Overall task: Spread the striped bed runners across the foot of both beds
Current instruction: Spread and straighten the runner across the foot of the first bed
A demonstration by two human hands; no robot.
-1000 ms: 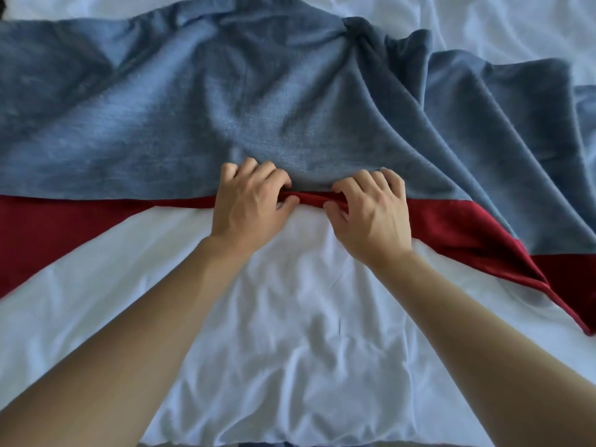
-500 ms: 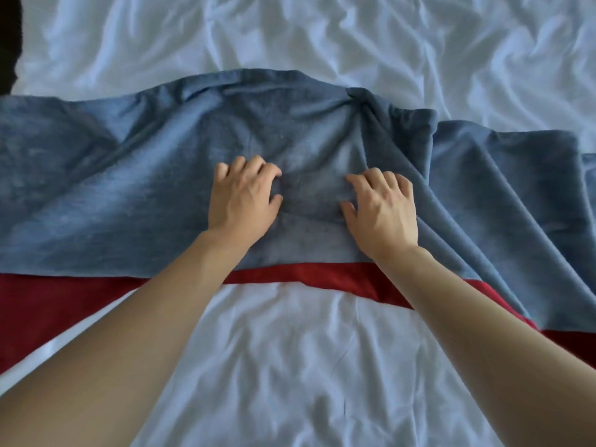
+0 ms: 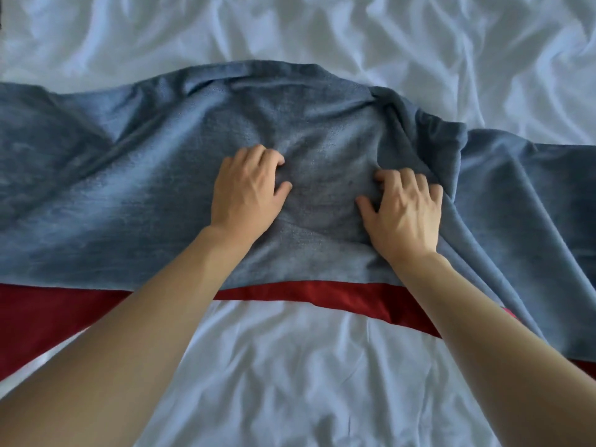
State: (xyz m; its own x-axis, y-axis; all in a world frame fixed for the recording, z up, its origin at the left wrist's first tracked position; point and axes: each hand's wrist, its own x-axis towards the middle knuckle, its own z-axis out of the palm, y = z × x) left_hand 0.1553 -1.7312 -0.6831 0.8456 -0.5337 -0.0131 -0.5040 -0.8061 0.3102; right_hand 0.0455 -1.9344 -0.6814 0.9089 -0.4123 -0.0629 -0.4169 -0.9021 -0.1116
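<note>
A bed runner (image 3: 129,195), blue-grey with a dark red stripe (image 3: 306,291) along its near edge, lies across the white bed sheet (image 3: 290,375). It is rumpled, with deep folds bunched at the right. My left hand (image 3: 248,195) and my right hand (image 3: 403,211) sit side by side on the blue middle part. Both have bent fingers that dig into the cloth, thumbs turned inward toward each other. The runner's two ends run out of view at left and right.
Wrinkled white sheet (image 3: 387,43) fills the far side beyond the runner. A dark strip (image 3: 1,14) shows at the top left edge.
Both hands let go of the red near edge and moved forward onto the blue part. The runner now lies farther from its earlier place, with more white sheet showing beyond it.
</note>
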